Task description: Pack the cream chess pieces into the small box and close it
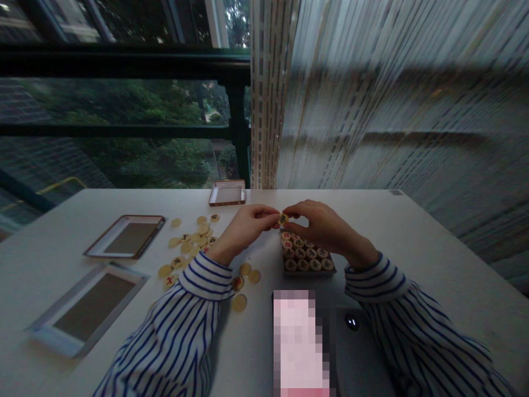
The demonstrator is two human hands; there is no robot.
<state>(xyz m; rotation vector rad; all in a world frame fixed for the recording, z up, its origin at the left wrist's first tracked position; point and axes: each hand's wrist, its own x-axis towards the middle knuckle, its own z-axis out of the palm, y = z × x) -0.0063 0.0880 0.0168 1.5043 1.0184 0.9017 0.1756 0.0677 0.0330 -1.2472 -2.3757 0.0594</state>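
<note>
With my left hand pinched at the fingertips and my right hand curved, its thumb and finger slightly parted, I hold one round piece by the far left corner of the filled box. Loose discs lie leftward on the tabletop.

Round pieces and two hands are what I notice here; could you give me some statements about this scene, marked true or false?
1. The left hand and right hand touch the same round piece. True.
2. The box of pieces sits nearer the left hand. False: the box is just below the right hand.
3. Loose pieces lie on the white table. True.
4. Both sleeves are plain red. False: the sleeves have dark blue stripes on white.
5. Every visible character is black. False: some are red.
</note>
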